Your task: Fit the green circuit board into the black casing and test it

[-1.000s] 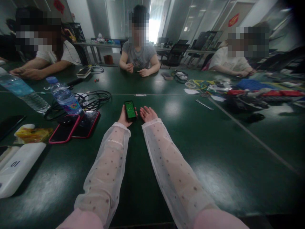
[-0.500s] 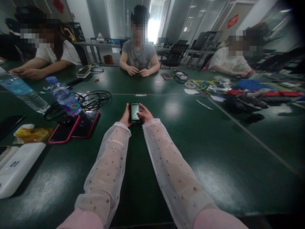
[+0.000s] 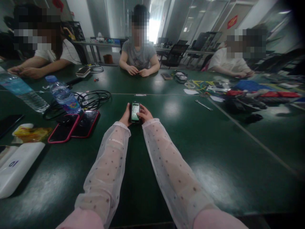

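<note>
- Head view, hands: The left hand [image 3: 125, 116] gripped the left side of the phone [image 3: 135, 120]. The right hand [image 3: 146, 114] was partly curled at the right edge, with its thumb [image 3: 138, 114] over the screen [image 3: 135, 109]; whether it also gripped could not be told.
- Head view, location: The phone was between the hands, upright in portrait, over the table [image 3: 228, 140]. Contact of its lower edge with the table could not be confirmed. The bottle [image 3: 64, 97] and the cables [image 3: 98, 95] were to the left, apart from both hands; the wrench [image 3: 203, 105] was to the right.
- Head view, possible faults: An unintended touch input could result from the thumb resting or sliding on the screen. The phone could tilt or slip if the left hand loosened while the thumb pressed. A short drop onto the table would be the likely result.
- Head view, difference from the frame one second earlier: The right hand had been open and apart, palm up; it was now at the phone. The screen had shown darker green and was now paler. The phone sat slightly further right and straighter.
</note>
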